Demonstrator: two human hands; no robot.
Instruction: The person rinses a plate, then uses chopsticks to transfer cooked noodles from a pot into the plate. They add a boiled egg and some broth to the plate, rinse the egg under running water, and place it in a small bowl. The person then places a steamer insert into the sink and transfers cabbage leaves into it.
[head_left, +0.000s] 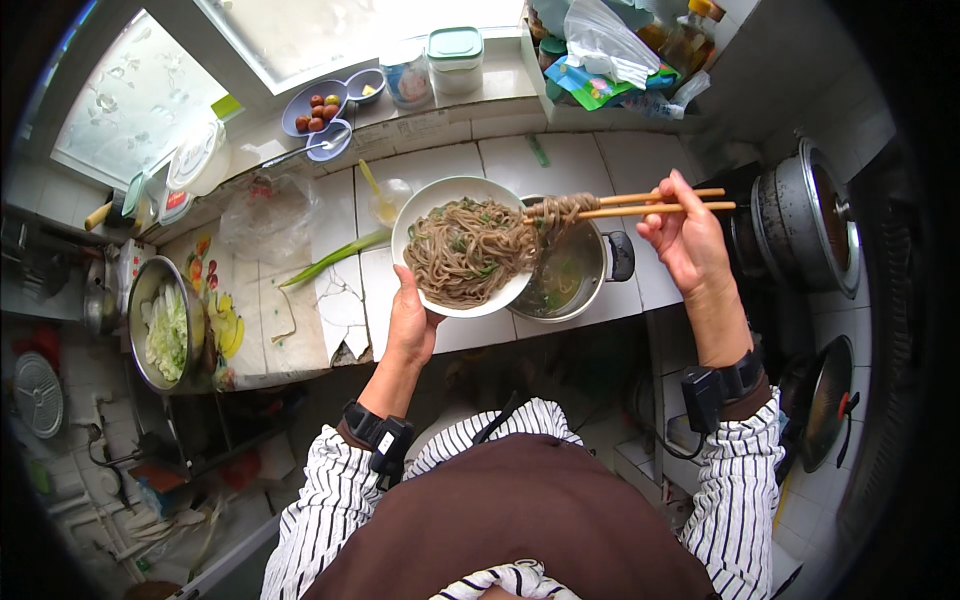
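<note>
My left hand (414, 322) grips the near-left rim of a white plate (437, 193) heaped with brown noodles (465, 255) and bits of green. With my right hand (686, 232) I hold a pair of wooden chopsticks (660, 202); noodles are wound around their tips at the plate's right edge, and some strands hang down. Below them, partly hidden by the plate, a metal pot (564, 281) with a black handle holds broth with green bits.
A green onion leaf (334, 257), a clear plastic bag (266, 214) and a small bowl with a yellow spoon (385, 202) lie left of the plate. Further left stands a metal bowl of cut cabbage (166, 330). Lidded pots (799, 217) stand at the right.
</note>
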